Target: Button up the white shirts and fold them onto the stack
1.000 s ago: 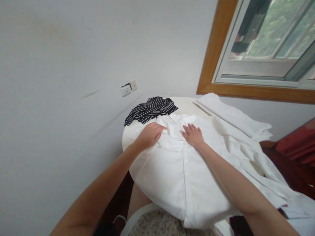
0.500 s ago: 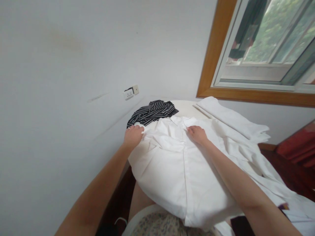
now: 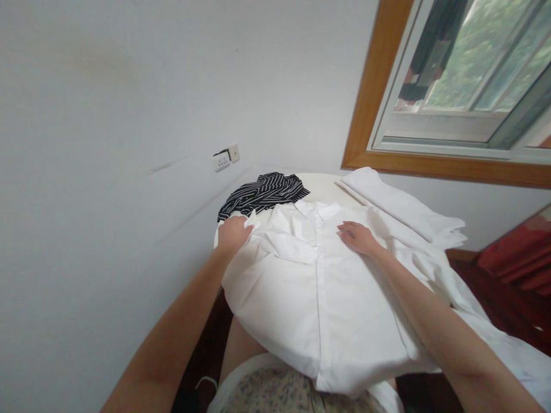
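Note:
A white button-up shirt [image 3: 327, 298] lies spread over a small round table [image 3: 321, 182], its hem hanging toward me. My left hand [image 3: 233, 233] is closed on the shirt's left shoulder edge, pinching the fabric near the table's rim. My right hand [image 3: 359, 237] lies flat on the shirt's right chest, fingers stretched out and pointing left. The collar [image 3: 316, 209] sits between the two hands.
A black-and-white striped garment [image 3: 262, 193] is bunched at the table's far left. More white cloth [image 3: 400, 203] is piled at the right, trailing down. A wall socket [image 3: 224, 159] is on the white wall, a wood-framed window [image 3: 365, 103] at upper right, dark red furniture [image 3: 516, 258] to the right.
My left hand moved from flat on the chest out to the left shoulder edge and closed on the fabric. My right hand slid right and flattened on the shirt.

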Available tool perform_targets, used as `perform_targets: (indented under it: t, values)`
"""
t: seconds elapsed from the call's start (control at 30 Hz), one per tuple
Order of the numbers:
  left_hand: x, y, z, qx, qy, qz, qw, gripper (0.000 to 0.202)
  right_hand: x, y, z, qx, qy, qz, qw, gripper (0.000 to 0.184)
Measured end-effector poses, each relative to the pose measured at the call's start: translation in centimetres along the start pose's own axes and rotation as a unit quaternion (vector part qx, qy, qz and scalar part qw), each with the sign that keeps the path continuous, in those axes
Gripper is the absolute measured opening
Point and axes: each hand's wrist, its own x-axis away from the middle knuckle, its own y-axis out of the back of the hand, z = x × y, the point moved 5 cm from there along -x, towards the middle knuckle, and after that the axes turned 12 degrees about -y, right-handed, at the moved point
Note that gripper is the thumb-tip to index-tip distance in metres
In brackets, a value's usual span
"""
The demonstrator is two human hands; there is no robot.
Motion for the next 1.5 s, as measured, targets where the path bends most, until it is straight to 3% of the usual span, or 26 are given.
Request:
perform_targets:
  t: [0.17,0.27,0.37,0.47,0.57,0.77,0.9,1.1,1.37,1.5]
  values:
    - [-0.1,3.6,-4.9,0.202,-0.105,-0.095,0.969,0.036,0.0,-0.7,0.0,-0.032,0.010,-0.002,0.999,0.040]
    - [0.5,5.9,-8.5,0.312,-0.156,-0.112,0.931,0.036,-0.1,0.0,-0.2,-0.083,0.013,-0.001,0.996,0.037]
    - [1.6,7.2,-12.5,0.365,-0.209,-0.089,0.903,0.035,0.1,1.5,-0.2,-0.157,0.001,0.018,0.987,0.039]
    - [3.3,7.0,-16.4,0.399,-0.258,-0.047,0.879,0.030,0.5,3.1,0.2,-0.237,-0.010,0.065,0.969,0.044]
    - [5.5,5.6,-19.8,0.401,-0.291,-0.001,0.869,0.024,1.6,4.3,0.7,-0.287,-0.028,0.153,0.945,0.047]
    - [10.3,3.7,-24.6,0.323,-0.390,0.048,0.861,0.018,6.5,6.9,1.4,-0.269,0.007,0.291,0.918,0.057]
    - [11.5,3.2,-25.5,0.245,-0.426,0.031,0.870,0.022,10.1,8.9,1.5,-0.274,0.043,0.345,0.897,0.059]
    - [10.0,3.1,-24.9,0.204,-0.395,-0.035,0.895,0.019,12.9,9.8,2.5,-0.298,0.072,0.382,0.872,0.048]
    - [8.3,4.6,-23.4,0.207,-0.396,-0.114,0.887,0.023,12.2,10.5,3.0,-0.228,0.074,0.211,0.948,0.040]
    - [7.2,5.6,-19.9,0.223,-0.340,-0.189,0.894,0.032,11.6,11.4,0.1,-0.284,-0.020,0.070,0.956,0.034]
